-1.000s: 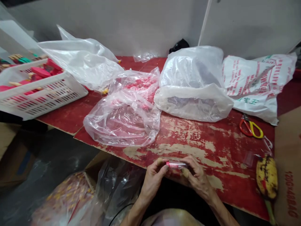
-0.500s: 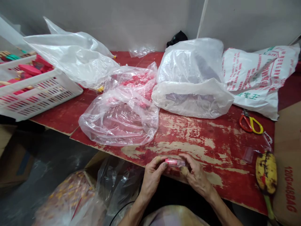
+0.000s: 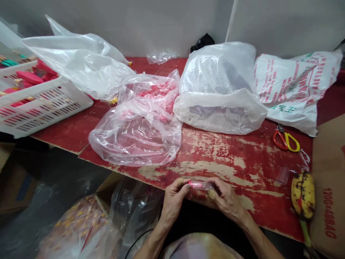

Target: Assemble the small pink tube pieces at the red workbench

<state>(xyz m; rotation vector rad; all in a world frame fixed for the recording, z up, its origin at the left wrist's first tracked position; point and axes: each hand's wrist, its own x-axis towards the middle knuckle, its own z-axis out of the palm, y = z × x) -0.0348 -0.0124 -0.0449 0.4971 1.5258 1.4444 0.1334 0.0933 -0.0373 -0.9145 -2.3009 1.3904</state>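
Note:
A small clear tube with pink contents point(image 3: 197, 185) lies level between my two hands, over the near edge of the worn red table point(image 3: 215, 147). My left hand point(image 3: 175, 198) pinches its pink end between thumb and fingers. At the clear end, my right hand point(image 3: 225, 198) has its thumb and fingers closed round the tube. Beyond my hands, an open clear plastic bag point(image 3: 134, 136) holds pink pieces point(image 3: 159, 91). Right of it sits a large whitish bag point(image 3: 218, 72) with its mouth facing me.
A white basket point(image 3: 54, 104) of pink items is at the left. Scissors point(image 3: 286, 139), a spotted banana point(image 3: 303, 196) and a cardboard box point(image 3: 329, 180) are at the right. A printed white sack point(image 3: 293, 86) lies behind. Below the table, a bag of yellowish pieces point(image 3: 78, 226) stands.
My right hand's fingers have shifted slightly round the clear end of the tube. The whole view has moved a little; the tube remains between both hands.

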